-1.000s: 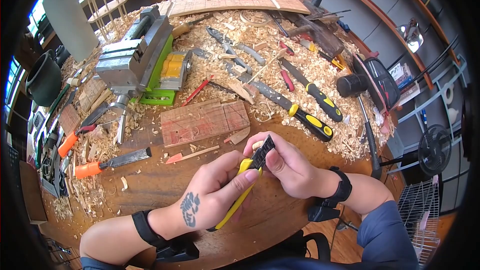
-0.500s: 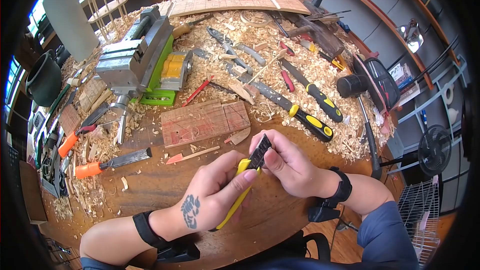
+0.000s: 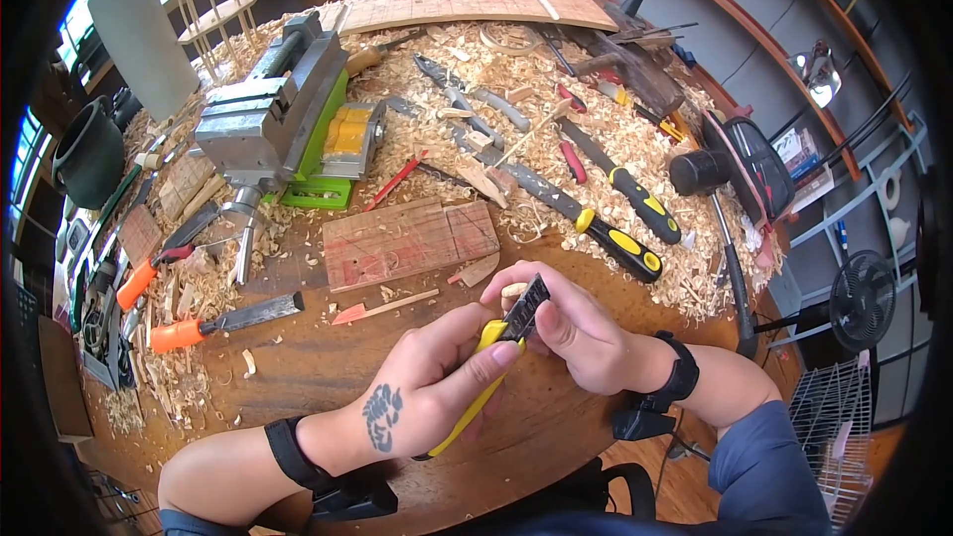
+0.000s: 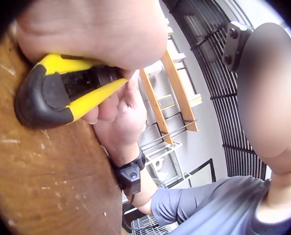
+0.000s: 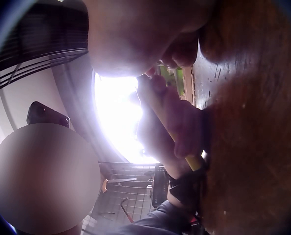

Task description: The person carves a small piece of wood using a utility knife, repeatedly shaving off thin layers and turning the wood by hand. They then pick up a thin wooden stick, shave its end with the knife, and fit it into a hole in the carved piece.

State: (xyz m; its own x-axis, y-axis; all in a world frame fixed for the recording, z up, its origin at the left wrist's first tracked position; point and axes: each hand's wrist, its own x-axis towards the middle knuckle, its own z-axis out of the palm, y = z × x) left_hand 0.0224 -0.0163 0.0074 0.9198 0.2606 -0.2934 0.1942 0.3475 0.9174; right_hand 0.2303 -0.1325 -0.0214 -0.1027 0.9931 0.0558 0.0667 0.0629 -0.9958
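Note:
My left hand (image 3: 427,377) grips a yellow and black utility knife (image 3: 465,424), its thumb lying along the handle and the dark blade end pointing up and to the right. Close against it, my right hand (image 3: 586,337) pinches a small pale wooden piece (image 3: 513,290) behind the blade; its lower part is hidden by the fingers. The right thumb lies beside the blade. In the left wrist view the knife's rounded black butt (image 4: 42,100) sticks out of the left hand (image 4: 91,29) above the wooden table.
Beyond the hands lie a marked wooden board (image 3: 412,243), a thin red-tipped stick (image 3: 382,307) and an orange-handled chisel (image 3: 228,322). A metal vise (image 3: 248,124) stands at the back left. Files, a mallet (image 3: 698,171) and wood shavings (image 3: 397,79) cover the far side.
The pale wooden piece, hidden half a second ago, shows again behind the blade. Both hands have shifted slightly, and the knife has moved a little to the right.

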